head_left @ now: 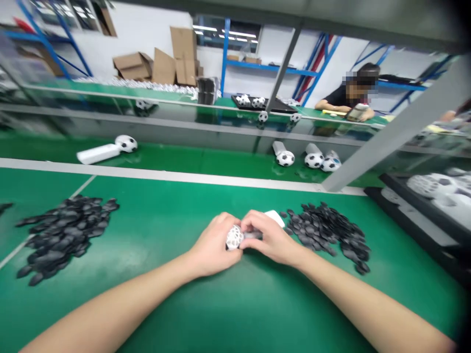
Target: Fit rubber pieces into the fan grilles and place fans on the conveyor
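A small white soccer-ball-shaped piece (234, 237) with a pattern of holes is held in my left hand (211, 245), whose fingers wrap round its far and left side. My right hand (270, 238) is closed in a pinch against the ball's right side. What lies between its thumb and forefinger is too small and blurred to make out. Behind the right knuckles a flat white end (275, 218) sticks out; the fingers hide whether it joins the ball. Just right of that hand lies a pile of black plastic pieces (327, 228).
Another black pile (68, 233) lies at the left. Beyond the pale strip, a soccer ball with a white handle (99, 153) and several similar ones (285, 157) rest on green. A slanted post (390, 127) and black trays (430, 206) stand right. A person (353, 93) sits across.
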Action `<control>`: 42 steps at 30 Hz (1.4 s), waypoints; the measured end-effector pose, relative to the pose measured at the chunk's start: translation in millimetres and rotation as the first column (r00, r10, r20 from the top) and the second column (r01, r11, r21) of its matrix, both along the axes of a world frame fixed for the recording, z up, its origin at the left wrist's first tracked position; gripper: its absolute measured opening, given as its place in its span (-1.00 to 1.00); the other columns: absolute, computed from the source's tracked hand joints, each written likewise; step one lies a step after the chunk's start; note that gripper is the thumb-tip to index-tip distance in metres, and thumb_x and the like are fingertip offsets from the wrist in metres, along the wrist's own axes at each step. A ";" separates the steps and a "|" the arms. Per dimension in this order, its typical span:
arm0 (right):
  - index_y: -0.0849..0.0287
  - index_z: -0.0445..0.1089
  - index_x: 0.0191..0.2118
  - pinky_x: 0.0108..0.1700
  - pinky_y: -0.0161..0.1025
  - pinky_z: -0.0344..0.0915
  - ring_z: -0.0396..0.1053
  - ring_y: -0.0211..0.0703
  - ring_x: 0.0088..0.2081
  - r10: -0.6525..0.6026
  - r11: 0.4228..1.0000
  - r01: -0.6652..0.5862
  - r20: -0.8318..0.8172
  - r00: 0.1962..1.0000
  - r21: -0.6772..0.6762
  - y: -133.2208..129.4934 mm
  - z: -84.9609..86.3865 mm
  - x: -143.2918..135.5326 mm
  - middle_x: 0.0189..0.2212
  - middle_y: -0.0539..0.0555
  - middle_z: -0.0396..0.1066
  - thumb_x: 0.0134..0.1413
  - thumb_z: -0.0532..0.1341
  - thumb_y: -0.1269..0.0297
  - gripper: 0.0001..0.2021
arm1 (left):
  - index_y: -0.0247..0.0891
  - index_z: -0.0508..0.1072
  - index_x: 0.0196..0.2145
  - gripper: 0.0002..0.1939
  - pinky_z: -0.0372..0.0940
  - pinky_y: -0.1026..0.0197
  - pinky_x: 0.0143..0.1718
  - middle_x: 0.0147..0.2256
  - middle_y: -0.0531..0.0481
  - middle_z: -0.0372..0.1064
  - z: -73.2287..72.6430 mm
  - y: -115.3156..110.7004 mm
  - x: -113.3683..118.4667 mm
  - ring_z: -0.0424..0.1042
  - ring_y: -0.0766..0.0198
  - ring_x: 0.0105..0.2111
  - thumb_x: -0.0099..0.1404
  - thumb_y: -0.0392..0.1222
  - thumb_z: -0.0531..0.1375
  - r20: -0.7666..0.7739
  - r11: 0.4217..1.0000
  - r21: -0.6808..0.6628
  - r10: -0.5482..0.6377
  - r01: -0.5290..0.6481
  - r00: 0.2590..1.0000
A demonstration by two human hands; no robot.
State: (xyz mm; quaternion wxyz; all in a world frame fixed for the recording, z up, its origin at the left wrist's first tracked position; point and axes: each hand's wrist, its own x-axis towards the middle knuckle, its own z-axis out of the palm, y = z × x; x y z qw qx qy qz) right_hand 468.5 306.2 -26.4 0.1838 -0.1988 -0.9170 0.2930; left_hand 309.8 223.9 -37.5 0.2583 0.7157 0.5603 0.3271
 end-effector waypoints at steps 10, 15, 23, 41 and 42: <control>0.07 0.30 -0.27 -0.23 -0.28 0.35 0.35 -0.11 -0.18 -0.353 0.907 0.366 -0.097 0.931 0.210 -7.0 -6.4 88.5 -0.22 0.10 0.34 0.00 0.18 0.20 -0.85 | -0.25 0.24 -0.09 -0.55 0.21 0.10 -0.10 -0.09 -0.11 0.23 4.9 88.5 -62.6 0.27 0.10 -0.09 0.03 -0.27 0.21 -0.085 0.923 0.176 0.361 -0.342 0.929; 0.07 0.32 -0.32 -0.36 -0.31 0.40 0.40 -0.11 -0.30 -0.484 0.808 0.519 -0.191 0.854 0.279 -13.9 -40.3 119.0 -0.28 0.12 0.37 -0.02 0.18 0.21 -0.88 | -0.32 0.13 0.06 -0.44 0.07 -0.06 0.00 0.05 -0.32 0.09 -12.3 155.9 -103.6 0.11 -0.10 0.05 0.11 -0.24 0.18 -0.165 0.809 0.208 0.583 -0.550 0.796; 0.06 0.29 -0.38 -0.29 -0.33 0.37 0.38 -0.18 -0.32 -0.428 0.876 0.451 -0.157 0.890 0.168 -25.3 -34.6 95.5 -0.40 0.04 0.35 0.11 0.06 0.30 -0.90 | -0.32 0.04 0.14 -0.29 0.07 -0.09 -0.02 0.02 -0.31 0.17 -33.8 162.2 -114.5 0.16 -0.14 0.01 0.10 -0.05 0.19 -0.221 0.771 0.241 0.635 -0.589 0.740; 0.25 -0.15 0.24 0.17 0.10 -0.05 -0.27 0.09 0.25 0.039 0.997 -0.032 0.097 0.994 -0.073 -97.4 11.4 -41.7 0.25 0.29 -0.29 0.06 0.04 -0.08 -0.26 | -0.34 0.31 -0.11 -0.74 0.34 0.11 -0.28 -0.20 -0.08 0.31 -45.8 126.1 -68.6 0.37 0.24 -0.28 0.30 -0.13 0.08 0.583 0.418 -0.084 0.757 -0.904 0.296; 0.26 -0.15 0.24 0.17 0.12 -0.08 -0.27 0.11 0.25 0.107 0.993 -0.103 0.084 0.991 -0.052 -107.8 9.5 -48.8 0.25 0.30 -0.26 0.04 0.04 -0.10 -0.24 | -0.35 0.31 -0.12 -0.74 0.35 0.13 -0.30 -0.21 -0.08 0.32 -46.8 122.6 -65.5 0.38 0.25 -0.30 0.30 -0.14 0.08 0.616 0.433 -0.100 0.734 -0.896 0.286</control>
